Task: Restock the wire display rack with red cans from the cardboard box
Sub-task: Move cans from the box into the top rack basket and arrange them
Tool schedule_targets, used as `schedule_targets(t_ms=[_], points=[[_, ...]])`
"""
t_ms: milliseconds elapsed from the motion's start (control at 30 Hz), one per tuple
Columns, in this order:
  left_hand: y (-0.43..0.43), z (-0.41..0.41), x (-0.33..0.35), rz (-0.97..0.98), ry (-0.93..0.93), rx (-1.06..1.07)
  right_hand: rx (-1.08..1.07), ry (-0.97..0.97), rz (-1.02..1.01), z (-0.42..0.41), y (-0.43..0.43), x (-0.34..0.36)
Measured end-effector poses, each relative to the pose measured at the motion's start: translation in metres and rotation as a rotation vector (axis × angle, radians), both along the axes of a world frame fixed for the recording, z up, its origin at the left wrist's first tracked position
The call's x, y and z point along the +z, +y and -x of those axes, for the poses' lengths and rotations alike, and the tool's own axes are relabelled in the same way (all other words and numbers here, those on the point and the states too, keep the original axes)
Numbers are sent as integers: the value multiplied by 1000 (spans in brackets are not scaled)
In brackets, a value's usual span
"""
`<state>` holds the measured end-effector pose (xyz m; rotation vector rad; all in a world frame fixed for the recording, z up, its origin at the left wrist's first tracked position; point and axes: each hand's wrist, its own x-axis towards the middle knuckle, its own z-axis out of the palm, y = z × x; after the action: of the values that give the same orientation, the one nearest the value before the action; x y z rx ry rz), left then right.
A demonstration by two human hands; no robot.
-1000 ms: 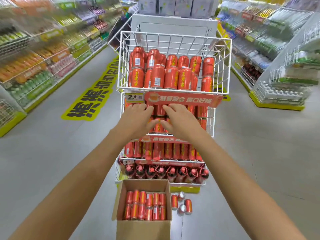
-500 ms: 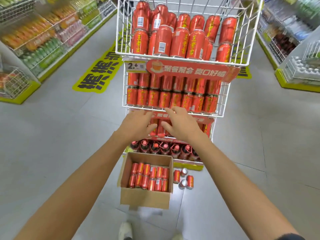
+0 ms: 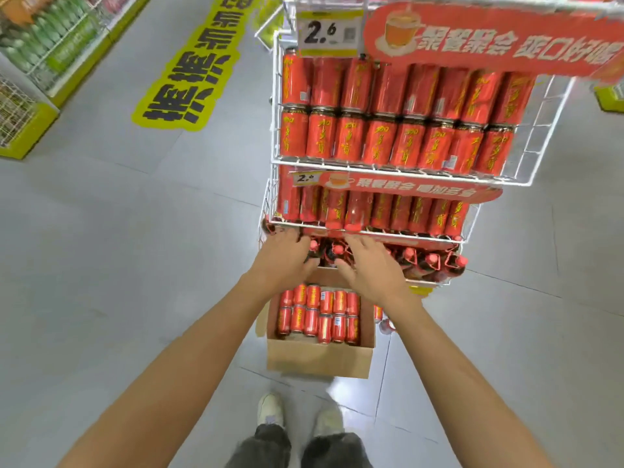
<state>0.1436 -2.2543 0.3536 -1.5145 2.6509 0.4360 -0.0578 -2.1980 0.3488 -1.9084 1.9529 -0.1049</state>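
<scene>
Red cans (image 3: 317, 314) lie in the brown cardboard box (image 3: 319, 361) — over it, left hand (image 3: 283, 256) and right hand (image 3: 369, 270) hover, fingers loosely spread, holding nothing.

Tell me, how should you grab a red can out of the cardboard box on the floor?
Probably come straight down through the open top of the cardboard box and grip the round middle of an end can. They all lie on their sides, packed tight in two rows, so their ends are blocked and only the curved upper sides are free.
</scene>
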Motion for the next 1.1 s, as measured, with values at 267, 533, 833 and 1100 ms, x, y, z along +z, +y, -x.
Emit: schedule_targets(t_ms=[267, 533, 833, 1100], points=[[-2, -3, -260, -215, -111, 83, -68, -1, -183, -9, 0, -263], [-34, 1, -560, -388, -90, 178, -216, -59, -297, -13, -38, -548], [-89, 0, -723, -334, -18, 371, -234, -30, -232, -30, -98, -712], [-101, 12, -755, -263, 12, 490, -210, 49, -246, -30, -118, -744]])
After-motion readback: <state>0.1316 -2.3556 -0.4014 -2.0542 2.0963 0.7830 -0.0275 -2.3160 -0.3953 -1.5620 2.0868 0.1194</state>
